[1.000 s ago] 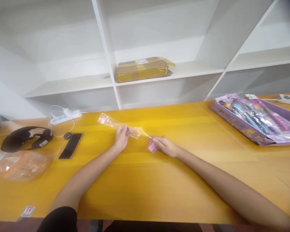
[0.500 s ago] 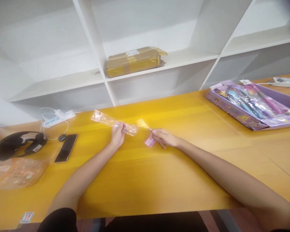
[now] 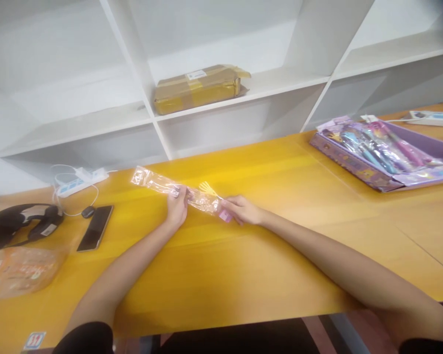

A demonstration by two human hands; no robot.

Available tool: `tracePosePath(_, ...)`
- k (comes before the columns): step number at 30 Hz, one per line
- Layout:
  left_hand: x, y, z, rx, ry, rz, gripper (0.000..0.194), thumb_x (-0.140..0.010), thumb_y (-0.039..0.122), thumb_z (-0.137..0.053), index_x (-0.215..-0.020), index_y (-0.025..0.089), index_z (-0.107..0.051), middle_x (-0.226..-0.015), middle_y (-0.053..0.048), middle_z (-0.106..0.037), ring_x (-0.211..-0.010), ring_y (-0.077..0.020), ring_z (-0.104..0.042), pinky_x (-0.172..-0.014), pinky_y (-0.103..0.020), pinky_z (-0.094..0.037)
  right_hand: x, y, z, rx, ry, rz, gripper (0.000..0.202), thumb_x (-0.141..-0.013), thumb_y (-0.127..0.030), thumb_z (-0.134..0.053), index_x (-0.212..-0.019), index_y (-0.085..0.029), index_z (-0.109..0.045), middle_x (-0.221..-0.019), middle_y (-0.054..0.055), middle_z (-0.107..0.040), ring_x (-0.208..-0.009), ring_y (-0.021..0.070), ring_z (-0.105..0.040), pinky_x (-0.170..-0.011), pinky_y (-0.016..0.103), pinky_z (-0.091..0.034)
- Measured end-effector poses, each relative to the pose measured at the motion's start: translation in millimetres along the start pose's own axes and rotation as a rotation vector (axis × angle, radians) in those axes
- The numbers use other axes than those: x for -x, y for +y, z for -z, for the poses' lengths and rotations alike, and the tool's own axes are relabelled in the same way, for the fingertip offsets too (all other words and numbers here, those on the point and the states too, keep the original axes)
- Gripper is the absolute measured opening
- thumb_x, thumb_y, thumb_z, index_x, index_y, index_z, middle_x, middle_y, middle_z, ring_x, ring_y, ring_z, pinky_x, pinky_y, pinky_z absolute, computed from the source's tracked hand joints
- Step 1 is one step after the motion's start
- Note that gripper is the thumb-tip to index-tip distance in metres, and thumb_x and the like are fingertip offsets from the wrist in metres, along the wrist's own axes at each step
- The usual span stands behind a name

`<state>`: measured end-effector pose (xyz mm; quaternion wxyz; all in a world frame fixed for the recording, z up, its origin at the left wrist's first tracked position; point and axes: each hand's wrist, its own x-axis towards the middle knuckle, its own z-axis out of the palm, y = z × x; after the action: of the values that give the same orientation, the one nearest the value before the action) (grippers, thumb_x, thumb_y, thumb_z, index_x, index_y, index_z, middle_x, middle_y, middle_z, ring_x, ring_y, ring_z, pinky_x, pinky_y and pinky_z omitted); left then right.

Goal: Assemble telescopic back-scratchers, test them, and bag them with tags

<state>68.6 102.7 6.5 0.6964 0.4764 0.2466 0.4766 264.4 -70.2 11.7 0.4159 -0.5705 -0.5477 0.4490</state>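
My left hand (image 3: 177, 209) is closed on a long clear plastic sleeve (image 3: 157, 183), gripping it near its middle. The sleeve slants from upper left down toward my right hand (image 3: 241, 210). Between the right thumb and fingers is a small back scratcher (image 3: 208, 189) with a yellow hand-shaped head on a thin stem. Its head points up and left, just above the sleeve's near end. A pink card (image 3: 225, 215) shows below the right fingertips, partly behind the plastic. Most of the scratcher's handle is hidden by my right hand.
A purple display box (image 3: 354, 169) of wrapped items lies at right. On the left are a phone (image 3: 95, 228), a power strip (image 3: 81, 182), a black headset-like object (image 3: 20, 223) and an orange-printed plastic bag (image 3: 22, 270). A taped carton (image 3: 197, 91) sits on the white shelf.
My two hands have come closer together. The scratcher and pink card have moved left, and the sleeve's near end now meets my right fingers. The whole view has shifted slightly.
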Motion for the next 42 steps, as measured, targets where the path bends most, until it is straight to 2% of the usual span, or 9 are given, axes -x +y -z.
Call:
tracePosePath(4, -2, 4, 0.9, 0.072, 0.024, 0.048, 0.046, -0.082, 0.051, -0.091, -0.096, 0.022, -0.058, -0.088, 0.002, -0.073, -0.077, -0.0122, -0.071, -0.070, -0.024, -0.057, 2, -4, 9, 0.013, -0.019, -0.055, 0.077, -0.103, -0.079, -0.041, -0.111, -0.011, -0.077, -0.069, 0.003, -0.069, -0.037, 0.0101, -0.056, -0.036, 0.022, -0.044)
tracePosePath(7, -4, 5, 2.2, 0.111, 0.045, 0.078, 0.042, -0.089, 0.053, -0.084, -0.100, 0.023, -0.058, -0.090, 0.000, -0.075, -0.076, -0.0127, -0.073, -0.071, -0.024, -0.059, 4, -6, 15, -0.039, -0.037, -0.059, 0.076, -0.103, -0.077, -0.044, -0.128, -0.012, -0.073, -0.053, -0.007, -0.051, -0.035, 0.0109, -0.051, -0.035, 0.022, -0.044)
tracePosePath(10, -7, 6, 3.3, 0.139, 0.080, 0.094, 0.036, -0.096, 0.052, -0.078, -0.104, 0.024, -0.057, -0.089, 0.000, -0.077, -0.073, -0.0124, -0.074, -0.069, -0.023, -0.059, 6, -6, 22, -0.089, -0.129, -0.057, 0.074, -0.103, -0.076, -0.045, -0.130, -0.012, -0.072, -0.049, -0.010, -0.038, -0.037, 0.0119, -0.048, -0.035, 0.022, -0.045)
tracePosePath(13, -10, 10, 3.1, 0.163, 0.100, 0.104, 0.032, -0.100, 0.051, -0.073, -0.107, 0.025, -0.055, -0.088, 0.001, -0.077, -0.073, -0.0116, -0.075, -0.072, -0.022, -0.060, 7, -6, 26, -0.118, -0.206, -0.051, 0.070, -0.103, -0.075, -0.050, -0.123, -0.013, -0.076, -0.050, -0.008, -0.037, -0.043, 0.0132, -0.053, -0.035, 0.021, -0.044)
tracePosePath(20, -3, 11, -4.0, 0.185, 0.033, 0.216, 0.031, -0.102, 0.051, -0.070, -0.109, 0.021, -0.062, -0.097, -0.004, -0.081, -0.087, -0.0154, -0.079, -0.084, -0.028, -0.065, 6, 0, 27, -0.174, -0.202, -0.032, 0.070, -0.102, -0.074, -0.053, -0.121, -0.011, -0.077, -0.049, -0.008, -0.031, -0.054, 0.0164, -0.062, -0.037, 0.019, -0.045)
tracePosePath(24, 7, 9, -9.2, 0.157, -0.049, 0.282, 0.028, -0.097, 0.043, -0.079, -0.110, 0.021, -0.068, -0.104, -0.005, -0.081, -0.092, -0.0165, -0.079, -0.079, -0.026, -0.064, 5, 1, 28, -0.203, -0.212, -0.027, 0.069, -0.102, -0.073, -0.054, -0.120, -0.011, -0.077, -0.050, -0.009, -0.029, -0.050, 0.0145, -0.058, -0.037, 0.018, -0.045)
tracePosePath(30, 20, 10, -15.3, 0.077, -0.157, 0.265, 0.043, -0.071, 0.034, -0.100, -0.101, 0.017, -0.075, -0.102, -0.005, -0.080, -0.092, -0.0175, -0.076, -0.081, -0.030, -0.066, 5, 2, 28, -0.182, -0.210, -0.034, 0.070, -0.100, -0.074, -0.055, -0.117, -0.009, -0.076, -0.051, -0.009, -0.031, -0.050, 0.0142, -0.056, -0.039, 0.019, -0.047)
tracePosePath(36, 30, 12, -20.9, -0.021, -0.240, 0.272, 0.044, -0.071, 0.038, -0.100, -0.100, 0.016, -0.076, -0.097, -0.005, -0.080, -0.092, -0.0199, -0.077, -0.091, -0.039, -0.067, 7, 0, 29, -0.105, -0.212, -0.035, 0.069, -0.101, -0.074, -0.053, -0.116, -0.010, -0.076, -0.052, -0.006, -0.045, -0.045, 0.0125, -0.053, -0.040, 0.021, -0.046)
tracePosePath(42, 51, -2, -24.7, -0.107, -0.305, 0.356, 0.043, -0.073, 0.038, -0.099, -0.100, 0.012, -0.078, -0.098, -0.012, -0.083, -0.093, -0.0286, -0.081, -0.095, -0.049, -0.065, 10, -4, 25, 0.008, -0.202, -0.090, 0.068, -0.100, -0.078, -0.051, -0.088, -0.014, -0.071, -0.047, -0.007, -0.043, -0.035, 0.0085, -0.042, -0.036, 0.021, -0.036)
